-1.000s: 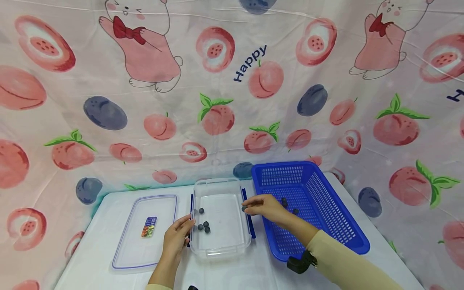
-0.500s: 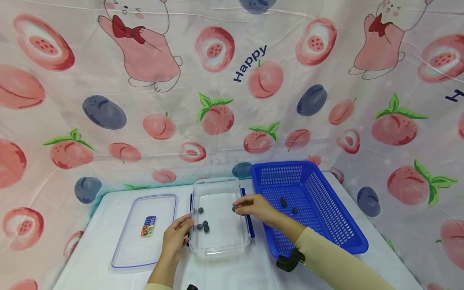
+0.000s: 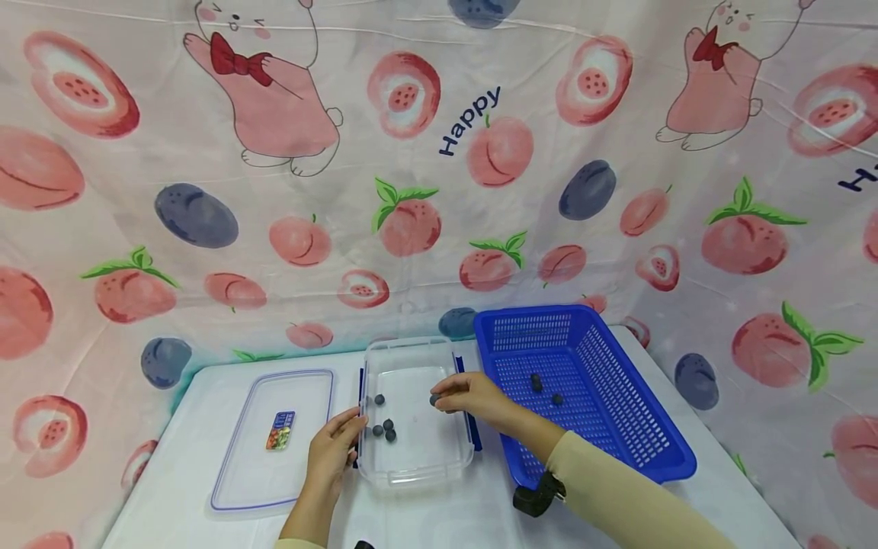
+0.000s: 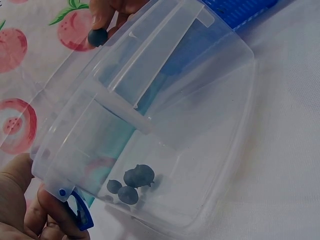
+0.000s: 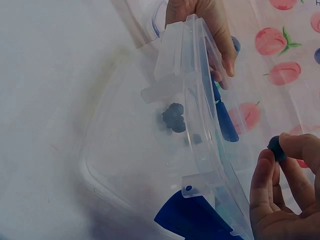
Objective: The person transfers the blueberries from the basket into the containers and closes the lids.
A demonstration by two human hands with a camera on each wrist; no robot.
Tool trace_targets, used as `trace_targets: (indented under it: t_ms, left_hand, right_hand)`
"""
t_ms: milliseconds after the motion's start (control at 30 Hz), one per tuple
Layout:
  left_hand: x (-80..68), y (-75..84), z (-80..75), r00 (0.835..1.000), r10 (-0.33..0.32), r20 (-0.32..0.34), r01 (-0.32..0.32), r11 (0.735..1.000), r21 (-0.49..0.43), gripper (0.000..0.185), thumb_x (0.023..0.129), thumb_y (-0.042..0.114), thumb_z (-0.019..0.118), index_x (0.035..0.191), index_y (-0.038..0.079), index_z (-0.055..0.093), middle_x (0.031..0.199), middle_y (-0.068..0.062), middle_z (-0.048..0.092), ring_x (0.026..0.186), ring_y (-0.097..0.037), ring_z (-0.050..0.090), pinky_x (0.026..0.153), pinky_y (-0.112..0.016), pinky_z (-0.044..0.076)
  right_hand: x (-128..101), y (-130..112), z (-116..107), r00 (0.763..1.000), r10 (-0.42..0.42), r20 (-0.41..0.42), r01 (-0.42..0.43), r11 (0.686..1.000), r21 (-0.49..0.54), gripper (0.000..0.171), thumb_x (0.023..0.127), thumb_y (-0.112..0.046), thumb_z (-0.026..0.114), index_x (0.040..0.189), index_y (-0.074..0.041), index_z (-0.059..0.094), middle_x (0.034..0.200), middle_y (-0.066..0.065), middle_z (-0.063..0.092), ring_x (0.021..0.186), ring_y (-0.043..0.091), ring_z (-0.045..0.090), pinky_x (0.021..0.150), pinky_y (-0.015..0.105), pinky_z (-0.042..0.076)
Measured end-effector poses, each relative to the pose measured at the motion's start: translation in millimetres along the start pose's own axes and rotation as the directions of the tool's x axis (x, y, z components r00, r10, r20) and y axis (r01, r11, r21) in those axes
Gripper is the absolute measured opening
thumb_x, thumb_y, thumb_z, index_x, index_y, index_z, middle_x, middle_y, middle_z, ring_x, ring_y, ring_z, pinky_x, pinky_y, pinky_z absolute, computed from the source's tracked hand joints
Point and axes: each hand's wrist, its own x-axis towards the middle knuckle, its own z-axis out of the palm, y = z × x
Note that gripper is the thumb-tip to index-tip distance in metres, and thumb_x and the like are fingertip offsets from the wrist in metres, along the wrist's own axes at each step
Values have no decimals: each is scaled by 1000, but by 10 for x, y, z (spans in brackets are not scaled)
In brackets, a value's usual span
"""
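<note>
My left hand [image 3: 334,441] grips the left rim of a clear plastic container [image 3: 421,457], thumb on top and fingers by a blue side latch [image 4: 82,212]. Between thumb and fingertips of my right hand [image 3: 478,398] is a dark blueberry [image 5: 276,145], held over the container's right part. Several other blueberries [image 4: 128,195] lie on the container floor toward the left side, most of them clustered. In the right wrist view, another blue latch [image 5: 195,217] hangs from the near side of the rim.
Right of the container stands a blue perforated basket [image 3: 528,313] with a few blueberries [image 3: 536,383] inside. A clear lid with a blue edge [image 3: 316,389] and a fruit-picture label [image 3: 280,431] lies flat on the left. Behind the white table [image 3: 411,518] hangs a fruit-print cloth [image 3: 411,168].
My right hand has moved left with the blueberry, from the container's right edge to over its inside. The left hand has stayed on the rim.
</note>
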Motion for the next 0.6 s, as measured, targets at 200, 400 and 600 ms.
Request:
trace_targets:
  t_ms: [200, 400, 600]
  left_hand:
    - [-5, 1, -2, 1000, -9, 2, 10, 1000, -8, 52, 90, 29, 72, 133, 4, 59, 85, 13, 63, 79, -8, 51, 54, -18, 45]
    - [-2, -7, -3, 1000, -1, 7, 1, 1000, 0, 52, 90, 30, 72, 133, 4, 59, 86, 13, 63, 81, -9, 50, 55, -18, 45]
    - [-4, -7, 0, 1000, 0, 9, 0, 1000, -15, 52, 90, 28, 73, 133, 4, 59, 85, 14, 63, 79, -8, 51, 54, -18, 45]
  right_hand:
    - [6, -14, 25, 1000, -8, -10, 8, 1000, -17, 30, 88, -9, 73, 113, 7, 68, 95, 8, 69, 83, 12, 66, 83, 36, 57]
    - [39, -19, 51, 1000, -4, -11, 3, 999, -43, 29, 88, -11, 72, 113, 4, 69, 96, 7, 70, 84, 13, 66, 82, 34, 57]
    - [94, -15, 84, 1000, 14, -15, -15, 998, -61, 26, 88, -10, 72, 111, 1, 70, 98, 7, 70, 86, 13, 67, 83, 33, 57]
